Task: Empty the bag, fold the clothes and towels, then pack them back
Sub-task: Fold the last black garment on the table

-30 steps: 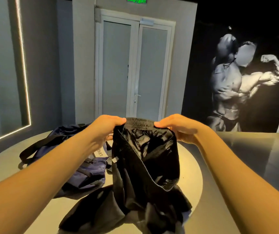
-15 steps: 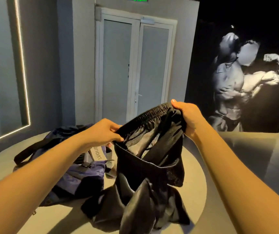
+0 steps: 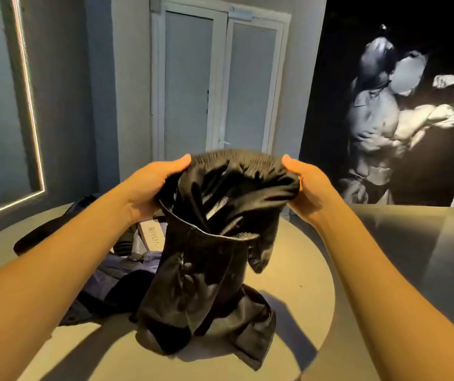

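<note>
head view. left hand [image 3: 148,188] and right hand [image 3: 306,188] are both raised over the round table [image 3: 302,273]. each has its fingers curled round the elastic waistband [image 3: 236,156] of a pair of black sports bottoms [image 3: 206,270]. thumbs lie along the top of the band, the other fingers are tucked under the cloth. left hand grips the band's left end, right hand its right end. the band is stretched between them, roughly level, running left to right.

long axis of the bottoms: near vertical — waistband up, legs hanging down toward the table. the waist opening faces the camera and mesh lining shows inside. the lower ends lie crumpled on the tabletop, toward the near edge at its middle, spreading a little to the right. cannot tell whether shorts or full length.

navy duffel bag [image 3: 116,273] lies slumped on the left part of the table, partly hidden behind the hanging cloth. its black strap [image 3: 44,235] trails toward the left edge. a pale label [image 3: 153,235] sits just below the left hand, its letters only partly readable.

surroundings — white double door [image 3: 220,83] behind the table, black-and-white bodybuilder mural [image 3: 401,119] on the right wall, lit strip [image 3: 32,105] framing a panel on the left wall, glossy grey counter [image 3: 426,243] right of the table.
</note>
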A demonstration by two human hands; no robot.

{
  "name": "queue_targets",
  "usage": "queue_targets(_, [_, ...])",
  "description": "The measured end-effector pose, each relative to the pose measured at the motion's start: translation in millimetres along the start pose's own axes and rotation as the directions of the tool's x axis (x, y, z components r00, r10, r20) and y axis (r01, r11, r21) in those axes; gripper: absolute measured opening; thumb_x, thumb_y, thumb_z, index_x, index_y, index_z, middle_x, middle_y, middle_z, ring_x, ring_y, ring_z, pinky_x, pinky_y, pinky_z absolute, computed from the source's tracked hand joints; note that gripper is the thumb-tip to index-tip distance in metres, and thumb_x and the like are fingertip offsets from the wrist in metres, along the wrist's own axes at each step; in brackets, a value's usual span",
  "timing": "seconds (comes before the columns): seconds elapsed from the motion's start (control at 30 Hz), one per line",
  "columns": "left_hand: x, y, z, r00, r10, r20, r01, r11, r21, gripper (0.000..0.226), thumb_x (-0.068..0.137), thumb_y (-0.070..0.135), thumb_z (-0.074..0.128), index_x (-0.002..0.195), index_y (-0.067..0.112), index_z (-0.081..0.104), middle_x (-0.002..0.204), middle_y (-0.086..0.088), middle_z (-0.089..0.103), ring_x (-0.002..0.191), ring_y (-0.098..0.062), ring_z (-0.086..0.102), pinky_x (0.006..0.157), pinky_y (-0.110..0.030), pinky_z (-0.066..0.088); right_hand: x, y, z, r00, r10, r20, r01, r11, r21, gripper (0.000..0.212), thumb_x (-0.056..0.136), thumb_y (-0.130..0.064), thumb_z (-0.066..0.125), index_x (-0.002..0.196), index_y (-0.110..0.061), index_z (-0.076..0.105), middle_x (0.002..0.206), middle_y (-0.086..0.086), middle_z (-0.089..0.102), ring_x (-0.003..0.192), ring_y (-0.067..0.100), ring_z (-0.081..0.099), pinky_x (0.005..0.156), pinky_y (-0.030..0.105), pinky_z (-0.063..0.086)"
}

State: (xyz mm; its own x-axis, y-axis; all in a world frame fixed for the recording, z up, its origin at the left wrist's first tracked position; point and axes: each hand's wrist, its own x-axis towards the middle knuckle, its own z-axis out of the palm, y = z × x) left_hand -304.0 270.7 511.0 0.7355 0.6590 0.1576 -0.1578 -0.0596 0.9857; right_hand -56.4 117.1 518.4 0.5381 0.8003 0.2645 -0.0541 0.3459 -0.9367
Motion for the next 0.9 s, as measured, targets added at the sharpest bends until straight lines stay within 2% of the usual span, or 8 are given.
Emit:
queue_targets(0.1, [2.9, -54.6, -24.2, 0.977, -0.137, -0.165, 0.168, 0.967, 0.194, 0.052, 0.097, 0.041, 0.066, 0.106, -0.010, 0.067, 0.082, -0.010, 0.074, 0.071, -0.018, 0.068, 0.065, -0.027, 0.051, -17.9, 39.5, -11.7, 0.971, 0.231, -0.055, -0.237, 0.953, -0.186, 0.025, 0.100, -0.027, 0.062, 0.100, -0.004, 0.071, 0.095, 0.010, 0.076, 0.087, 0.025, 0.071, 0.074, 0.037, 0.054])
queue_targets(0.17, [3.7, -93.4, -35.6, 0.945, -0.153, -0.291, 0.284, 0.826, 0.487, 0.029, 0.095, 0.031, 0.071, 0.095, 0.002, 0.073, 0.097, -0.017, 0.074, 0.075, -0.022, 0.067, 0.068, -0.029, 0.049, -34.9, 63.5, -11.8, 0.945, 0.322, -0.059, -0.328, 0.926, -0.187, 0.020, 0.100, -0.025, 0.061, 0.098, -0.007, 0.070, 0.092, 0.009, 0.075, 0.082, 0.022, 0.070, 0.076, 0.037, 0.053])
queue_targets(0.27, [-10.7, -120.6, -11.9, 0.906, 0.176, -0.384, 0.181, 0.659, 0.730, 0.004, 0.093, 0.019, 0.071, 0.092, 0.021, 0.068, 0.103, -0.006, 0.073, 0.089, -0.023, 0.066, 0.080, -0.038, 0.052, -57.1, 80.7, -1.3, 0.940, 0.341, -0.020, -0.341, 0.935, -0.097, 0.020, 0.101, -0.022, 0.057, 0.092, -0.008, 0.067, 0.084, 0.010, 0.074, 0.082, 0.024, 0.068, 0.081, 0.039, 0.053])
queue_targets(0.37, [-30.9, -115.1, 32.0, 0.922, 0.357, -0.146, -0.135, 0.654, 0.744, 0.014, 0.090, 0.031, 0.075, 0.101, 0.025, 0.068, 0.099, 0.011, 0.069, 0.089, -0.008, 0.065, 0.082, -0.031, 0.052, -65.1, 82.2, 9.6, 0.937, 0.350, 0.018, -0.349, 0.937, -0.019, 0.023, 0.102, -0.022, 0.055, 0.092, -0.007, 0.068, 0.084, 0.011, 0.074, 0.088, 0.027, 0.067, 0.089, 0.042, 0.053])
queue_targets(0.53, [-33.1, -131.2, 60.9, 0.964, 0.266, 0.020, -0.118, 0.358, 0.926, 0.028, 0.092, 0.047, 0.067, 0.109, 0.023, 0.068, 0.105, 0.003, 0.063, 0.094, -0.020, 0.059, 0.083, -0.039, 0.052, -60.5, 71.7, 20.8, 0.924, 0.377, 0.064, -0.380, 0.924, 0.044, 0.031, 0.102, -0.030, 0.055, 0.099, -0.002, 0.066, 0.092, 0.016, 0.069, 0.084, 0.026, 0.067, 0.078, 0.037, 0.057])
queue_targets(0.6, [-29.6, -135.5, 59.3, 0.958, 0.288, 0.002, -0.136, 0.444, 0.885, 0.028, 0.097, 0.034, 0.062, 0.086, 0.008, 0.064, 0.082, -0.007, 0.061, 0.075, -0.026, 0.056, 0.068, -0.037, 0.045, -56.6, 67.1, 18.2, 0.928, 0.365, 0.071, -0.370, 0.927, 0.065, 0.030, 0.102, -0.030, 0.055, 0.096, -0.002, 0.065, 0.087, 0.013, 0.068, 0.077, 0.023, 0.067, 0.069, 0.033, 0.059])
queue_targets(0.73, [-32.0, -101.2, 54.0, 0.983, 0.126, -0.131, -0.065, 0.916, 0.395, 0.027, 0.103, 0.016, 0.054, 0.081, 0.003, 0.063, 0.064, -0.003, 0.058, 0.056, -0.011, 0.051, 0.052, -0.019, 0.039, -45.2, 55.5, 3.8, 0.937, 0.345, 0.061, -0.346, 0.938, 0.016, 0.031, 0.102, -0.028, 0.056, 0.100, 0.001, 0.068, 0.085, 0.012, 0.072, 0.069, 0.020, 0.070, 0.058, 0.029, 0.060])
queue_targets(0.9, [-13.6, -54.6, 40.6, 0.932, -0.081, -0.353, 0.026, 0.987, -0.158, 0.021, 0.101, 0.011, 0.053, 0.098, 0.003, 0.073, 0.084, -0.007, 0.075, 0.084, -0.023, 0.068, 0.069, -0.027, 0.053, -32.2, 37.1, -3.0, 0.893, 0.417, 0.169, -0.378, 0.899, -0.220, 0.017, 0.093, -0.022, 0.068, 0.092, -0.005, 0.070, 0.086, 0.010, 0.068, 0.074, 0.021, 0.065, 0.071, 0.032, 0.055])
